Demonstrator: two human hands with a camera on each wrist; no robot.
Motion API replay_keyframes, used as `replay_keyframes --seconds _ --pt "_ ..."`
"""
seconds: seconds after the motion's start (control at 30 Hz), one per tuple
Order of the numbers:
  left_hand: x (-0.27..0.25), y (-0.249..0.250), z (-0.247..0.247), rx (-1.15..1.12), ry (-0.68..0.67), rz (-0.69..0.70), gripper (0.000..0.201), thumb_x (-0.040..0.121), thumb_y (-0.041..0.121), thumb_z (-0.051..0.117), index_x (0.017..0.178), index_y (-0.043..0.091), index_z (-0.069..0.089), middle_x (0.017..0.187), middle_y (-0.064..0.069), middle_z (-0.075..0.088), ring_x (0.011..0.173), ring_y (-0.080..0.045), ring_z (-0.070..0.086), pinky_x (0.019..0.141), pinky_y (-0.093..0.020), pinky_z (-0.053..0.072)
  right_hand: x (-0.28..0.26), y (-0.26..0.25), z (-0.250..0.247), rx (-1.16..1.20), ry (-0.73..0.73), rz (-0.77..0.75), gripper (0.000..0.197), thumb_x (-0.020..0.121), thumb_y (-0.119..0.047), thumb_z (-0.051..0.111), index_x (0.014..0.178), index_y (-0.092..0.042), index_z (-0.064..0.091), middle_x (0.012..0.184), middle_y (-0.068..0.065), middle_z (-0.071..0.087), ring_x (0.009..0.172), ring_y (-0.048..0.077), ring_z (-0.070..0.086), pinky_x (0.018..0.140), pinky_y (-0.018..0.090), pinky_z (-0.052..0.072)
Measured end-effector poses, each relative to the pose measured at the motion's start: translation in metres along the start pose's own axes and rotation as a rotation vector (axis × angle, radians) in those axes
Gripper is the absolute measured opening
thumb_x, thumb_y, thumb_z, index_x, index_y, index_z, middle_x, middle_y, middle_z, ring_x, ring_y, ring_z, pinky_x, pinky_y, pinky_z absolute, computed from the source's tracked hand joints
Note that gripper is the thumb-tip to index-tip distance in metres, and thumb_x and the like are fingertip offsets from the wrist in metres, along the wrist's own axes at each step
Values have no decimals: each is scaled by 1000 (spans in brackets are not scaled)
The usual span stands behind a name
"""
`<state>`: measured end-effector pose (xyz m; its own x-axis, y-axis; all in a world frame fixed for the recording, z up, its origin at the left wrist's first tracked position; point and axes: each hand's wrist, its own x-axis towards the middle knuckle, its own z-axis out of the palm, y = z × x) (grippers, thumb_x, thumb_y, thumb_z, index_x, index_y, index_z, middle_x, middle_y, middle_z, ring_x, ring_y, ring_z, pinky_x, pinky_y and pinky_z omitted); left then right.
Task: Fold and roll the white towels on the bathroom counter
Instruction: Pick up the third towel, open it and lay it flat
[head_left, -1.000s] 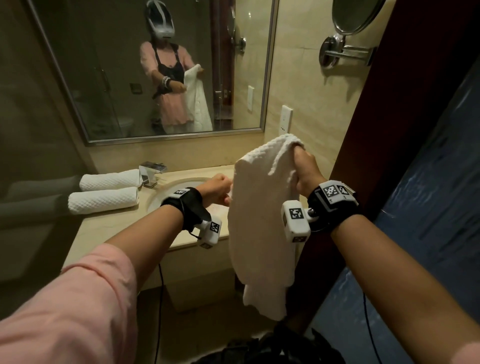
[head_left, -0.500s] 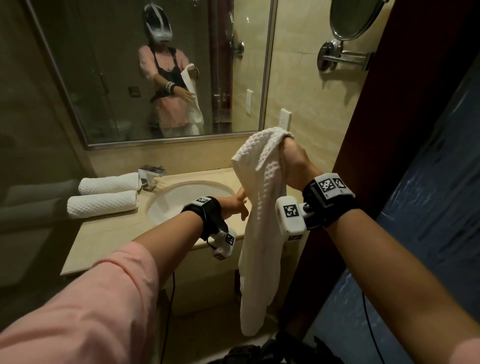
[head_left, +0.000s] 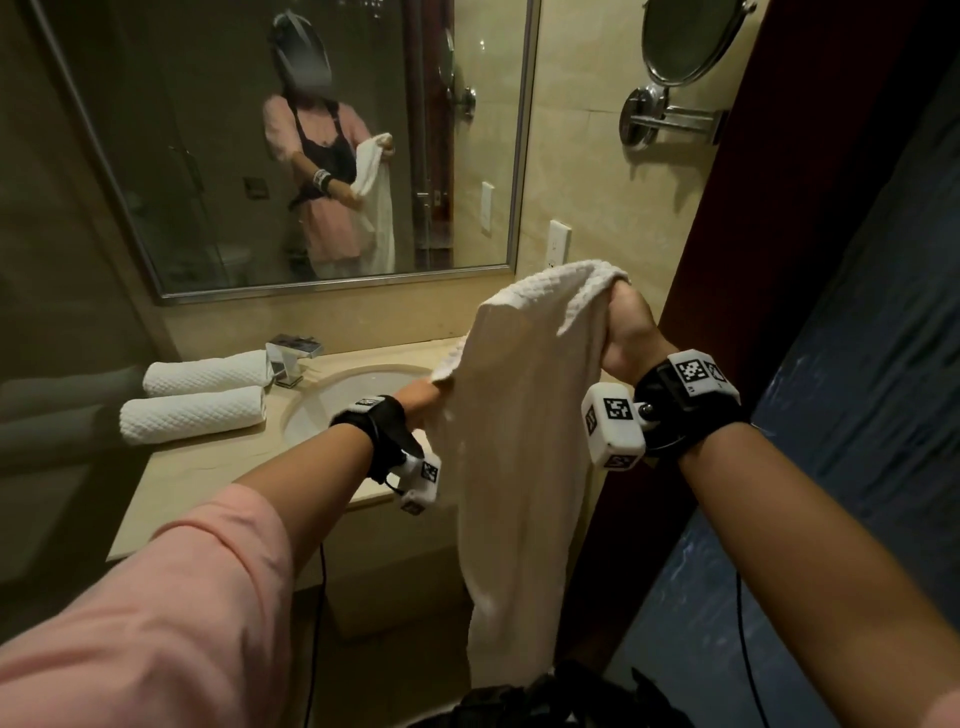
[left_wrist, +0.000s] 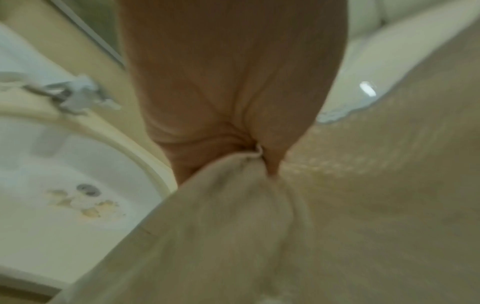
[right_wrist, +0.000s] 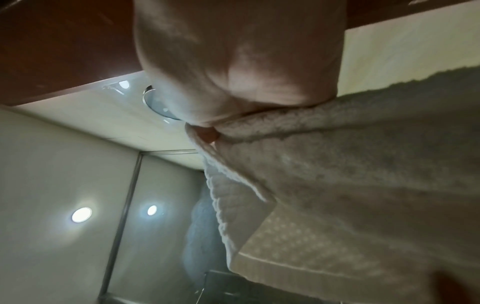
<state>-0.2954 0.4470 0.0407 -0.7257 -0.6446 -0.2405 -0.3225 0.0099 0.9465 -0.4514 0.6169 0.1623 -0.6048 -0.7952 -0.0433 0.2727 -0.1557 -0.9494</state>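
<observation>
Since half a second ago the left hand (head_left: 423, 397) has taken hold of the towel's (head_left: 524, 415) edge and drawn it out to the left, spreading the cloth wider.

Left grip: fingers pinched together on a bunched bit of the towel's edge, plain in the left wrist view (left_wrist: 233, 102), low over the sink (head_left: 332, 402). Right grip: the right hand (head_left: 626, 332) is clamped on the top corner, held higher, with cloth draped over the knuckles. The towel hangs in the air between both hands, in front of the worktop (head_left: 208, 467), its tail reaching down toward the floor. Two rolled towels (head_left: 195, 413) lie side by side at the worktop's left end, just beside the tap (head_left: 291, 358). The mirror (head_left: 208, 156) behind shows the person holding the towel.
</observation>
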Motion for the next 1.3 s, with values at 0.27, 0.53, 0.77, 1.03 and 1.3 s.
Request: replay_keyframes --seconds 0.27,0.53,0.77,1.03,1.3 --pt "-11 47 -45 197 222 224 16 94 18 54 103 9 65 101 -12 64 91 -21 59 78 -31 48 6 36 -40 87 298 40 45 102 -23 28 71 -9 57 48 2 65 49 18 65 42 21 51" --pt "-47 85 -58 214 70 210 30 76 36 70 88 9 75 85 -8 74 71 -20 65 72 -29 53 24 76 -72 -153 331 125 21 87 -2 48 101 -2 64 96 20 64 83 33 64 77 43 55" --pt "-53 98 -58 430 94 225 25 88 16 60 98 -6 67 87 -11 58 79 -18 51 71 -30 42 0 86 -50 -562 -175 90 40 84 -2 62 121 -17 54 110 16 63 83 23 67 62 26 58" --pt "-61 81 -93 605 49 222 26 82 31 70 96 9 71 87 -6 69 76 -18 62 68 -28 49 -3 75 -31 -200 90 23 68 70 -58 69 107 0 64 101 16 72 92 26 70 84 37 56" --pt "-74 8 -113 685 -240 -62 25 76 10 77 98 10 66 86 -3 72 67 -7 69 61 -18 55 2 50 -22 39 273 -108 30 92 -41 58 99 -12 60 97 10 72 90 28 71 81 46 57"
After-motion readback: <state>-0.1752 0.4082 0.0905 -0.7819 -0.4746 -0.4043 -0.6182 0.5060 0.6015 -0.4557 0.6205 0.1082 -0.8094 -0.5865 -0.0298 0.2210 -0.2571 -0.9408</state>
